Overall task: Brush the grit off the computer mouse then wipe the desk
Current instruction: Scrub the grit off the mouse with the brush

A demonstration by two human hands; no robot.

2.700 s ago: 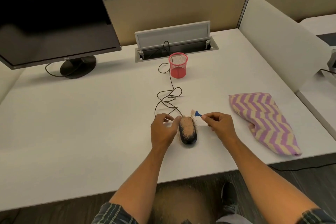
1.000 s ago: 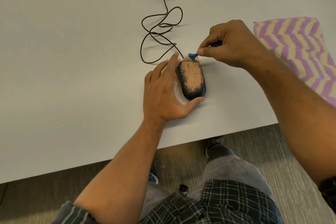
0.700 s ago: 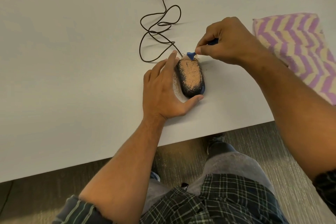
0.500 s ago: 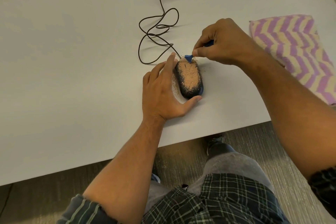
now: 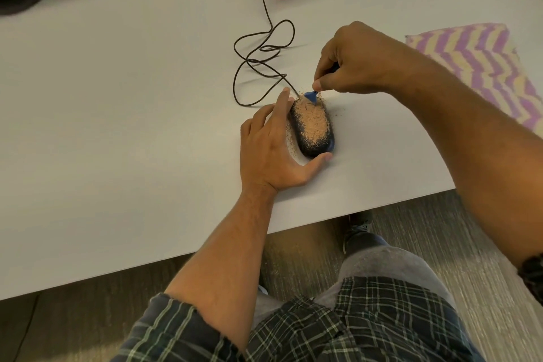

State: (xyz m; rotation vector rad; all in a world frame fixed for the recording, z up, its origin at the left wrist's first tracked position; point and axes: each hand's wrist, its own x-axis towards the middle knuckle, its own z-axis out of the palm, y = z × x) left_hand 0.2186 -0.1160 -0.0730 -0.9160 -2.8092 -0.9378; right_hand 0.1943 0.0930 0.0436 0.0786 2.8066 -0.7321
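Mouse [image 5: 313,128] sits near the desk [image 5: 117,126] front edge, long axis running away, cable end far. Left hand [image 5: 271,153] braces it with straight fingers, thumb at its near end; right hand [image 5: 357,60] pinches a blue brush [image 5: 311,95] at its far end, with open desk to the left.

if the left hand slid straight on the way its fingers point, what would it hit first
Probably the mouse cable: the left hand lies flat beside the mouse, fingers pointing up the desk toward the loops just past its fingertips. Depth is unclear.

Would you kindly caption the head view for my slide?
Left hand steadies a grit-covered mouse while right hand brushes it with a blue brush.
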